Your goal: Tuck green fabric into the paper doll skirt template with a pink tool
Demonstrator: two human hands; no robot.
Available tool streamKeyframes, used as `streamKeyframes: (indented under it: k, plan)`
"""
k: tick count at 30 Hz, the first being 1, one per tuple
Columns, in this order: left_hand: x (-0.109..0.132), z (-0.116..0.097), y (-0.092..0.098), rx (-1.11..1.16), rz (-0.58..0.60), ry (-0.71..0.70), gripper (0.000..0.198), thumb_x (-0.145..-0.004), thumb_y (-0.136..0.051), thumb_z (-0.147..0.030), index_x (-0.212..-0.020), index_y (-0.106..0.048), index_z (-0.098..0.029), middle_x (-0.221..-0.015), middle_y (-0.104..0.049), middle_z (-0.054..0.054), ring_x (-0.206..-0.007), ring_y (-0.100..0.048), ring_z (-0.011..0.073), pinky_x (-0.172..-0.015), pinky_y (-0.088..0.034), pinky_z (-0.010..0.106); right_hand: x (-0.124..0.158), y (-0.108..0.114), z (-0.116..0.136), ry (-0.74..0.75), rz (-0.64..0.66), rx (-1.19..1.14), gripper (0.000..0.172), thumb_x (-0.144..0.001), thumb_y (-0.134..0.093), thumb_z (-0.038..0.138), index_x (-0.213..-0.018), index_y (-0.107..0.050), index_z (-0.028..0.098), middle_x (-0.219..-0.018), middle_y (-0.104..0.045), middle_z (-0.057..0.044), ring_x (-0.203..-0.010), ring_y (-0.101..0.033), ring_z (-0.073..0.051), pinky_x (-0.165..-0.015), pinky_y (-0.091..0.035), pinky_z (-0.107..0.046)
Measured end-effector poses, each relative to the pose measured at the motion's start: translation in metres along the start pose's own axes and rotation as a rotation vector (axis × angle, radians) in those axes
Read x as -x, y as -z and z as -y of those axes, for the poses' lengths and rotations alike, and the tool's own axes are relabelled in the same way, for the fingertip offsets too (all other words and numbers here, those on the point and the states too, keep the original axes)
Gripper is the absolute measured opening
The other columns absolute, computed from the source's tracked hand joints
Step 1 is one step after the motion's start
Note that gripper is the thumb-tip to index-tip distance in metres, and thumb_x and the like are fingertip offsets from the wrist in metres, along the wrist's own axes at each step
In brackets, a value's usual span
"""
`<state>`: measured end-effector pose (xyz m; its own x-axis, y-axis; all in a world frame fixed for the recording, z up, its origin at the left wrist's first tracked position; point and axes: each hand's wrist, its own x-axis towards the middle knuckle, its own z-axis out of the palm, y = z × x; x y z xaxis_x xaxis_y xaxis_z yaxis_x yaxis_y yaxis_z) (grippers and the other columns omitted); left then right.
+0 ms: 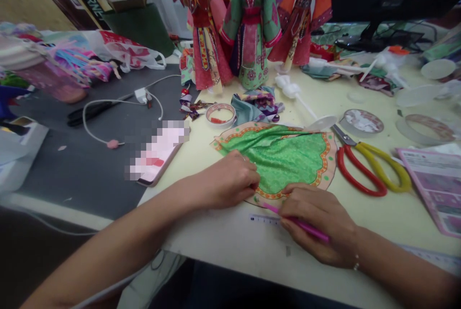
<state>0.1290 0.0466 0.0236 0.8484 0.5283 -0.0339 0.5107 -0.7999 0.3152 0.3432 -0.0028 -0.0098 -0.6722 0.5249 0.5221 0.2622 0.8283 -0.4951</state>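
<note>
A green brocade-like cut-out (283, 160) with a scalloped orange and cream printed border lies flat on the cream tabletop (363, 222). My left hand (230, 180) rests on its lower left edge, with the fingertips pinched on the border. My right hand (317, 222) holds a slim magenta pen (317, 233), its tip near the cut-out's lower edge. A small clear ruler (264, 219) lies under the pen, partly hidden by my right hand.
Red-and-yellow-handled scissors (370, 167) lie to the right, beside a pink printed sheet (435, 189). Three costumed paper figures (248, 26) stand at the back. A tape roll (221, 115), fabric scraps, and a phone (156, 153) with a blurred screen on a grey mat (82, 179) lie left.
</note>
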Motion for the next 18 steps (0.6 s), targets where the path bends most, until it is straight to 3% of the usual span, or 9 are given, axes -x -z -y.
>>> streamKeyframes:
  k: [18]
  plan:
    - [-0.0002,0.0026,-0.0051,0.014,-0.016,0.011,0.018,-0.084,-0.052,-0.021,-0.074,-0.065,-0.017,-0.071,-0.064,0.002,-0.072,-0.055,0.0147,-0.077,-0.035,0.032,0.0018,-0.002,-0.0029,-0.036,-0.005,0.028,0.008,-0.082,-0.051,0.015,-0.088,-0.056,0.017,-0.07,-0.059,-0.002,-0.066,-0.053,-0.013,-0.069,-0.047,-0.032]
